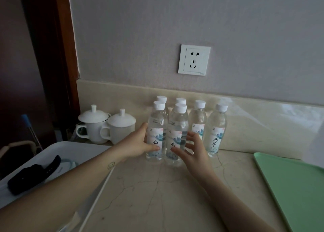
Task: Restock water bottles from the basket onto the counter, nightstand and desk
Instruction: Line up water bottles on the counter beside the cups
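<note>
Two hands are reaching to six water bottles (198,121) that are standing upright on the worktop (157,188), close to the wall.

The left hand (138,144) is clamping its grip round the front-left bottle (157,124), thumb lying across the label. The right hand (191,149) is holding its grip apart, fingers spread, thumb tip lying at the label of the front-right bottle (178,126), which is standing just beside the first. Two lidded cups (107,126) are sitting to the left of the bottles, and a green tray (294,188) is lying to the right.
</note>
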